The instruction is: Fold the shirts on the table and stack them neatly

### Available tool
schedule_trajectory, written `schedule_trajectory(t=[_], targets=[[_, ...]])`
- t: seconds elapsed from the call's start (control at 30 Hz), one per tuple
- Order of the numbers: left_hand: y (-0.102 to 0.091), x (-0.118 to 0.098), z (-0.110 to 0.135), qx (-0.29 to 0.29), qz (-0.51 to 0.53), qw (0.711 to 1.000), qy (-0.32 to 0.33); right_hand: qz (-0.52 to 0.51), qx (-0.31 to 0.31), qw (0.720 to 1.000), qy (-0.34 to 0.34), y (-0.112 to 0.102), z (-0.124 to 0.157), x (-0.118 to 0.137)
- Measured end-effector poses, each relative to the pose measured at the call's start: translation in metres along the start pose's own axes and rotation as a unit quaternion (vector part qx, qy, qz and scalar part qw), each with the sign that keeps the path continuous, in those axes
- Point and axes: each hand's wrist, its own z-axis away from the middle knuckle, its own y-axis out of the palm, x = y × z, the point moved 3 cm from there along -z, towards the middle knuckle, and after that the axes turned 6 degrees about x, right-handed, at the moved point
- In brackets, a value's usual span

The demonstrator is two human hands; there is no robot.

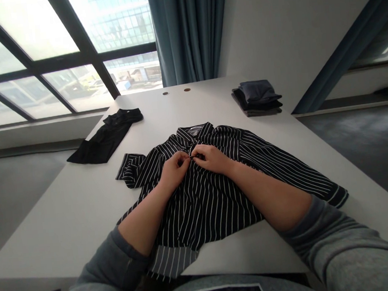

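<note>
You're right at the collar: your left hand and right hand are both pinching the front edges of the striped shirt, with something tiny, maybe a button, between them. The shirt lies spread on the white surface. Watch out: slippery cloth could slide from those fingertips, and tugging could drag it off-line towards the black top.

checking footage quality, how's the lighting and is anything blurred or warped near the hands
Head view: daylight through the window overexposes the panes; the wide lens bows its bars and the table edges; the left hand, right hand and striped shirt look fairly sharp.
</note>
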Motion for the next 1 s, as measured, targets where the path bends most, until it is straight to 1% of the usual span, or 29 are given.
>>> schedule_trajectory(t=[0.17,0.27,0.5,0.63,0.77,1.0], targets=[[-0.003,-0.006,0.002,-0.009,-0.034,0.999,0.012,0.02,-0.001,1.0,-0.004,0.0,-0.001,0.001],[-0.002,-0.004,0.001,-0.003,-0.035,0.999,0.004,0.01,0.001,1.0,0.004,0.001,-0.001,0.0],[0.001,0.006,-0.003,0.004,0.02,1.0,-0.007,-0.027,0.021,0.999,0.02,0.0,-0.001,0.001],[0.002,0.009,-0.005,0.0,0.057,0.998,-0.011,-0.06,0.025,0.997,0.041,-0.001,-0.001,0.003],[0.003,0.012,-0.006,0.006,0.088,0.996,-0.017,-0.096,0.029,0.994,0.045,-0.002,-0.001,0.004],[0.006,0.013,-0.005,0.007,0.093,0.995,-0.02,-0.152,0.046,0.983,0.088,-0.002,0.0,0.004]])
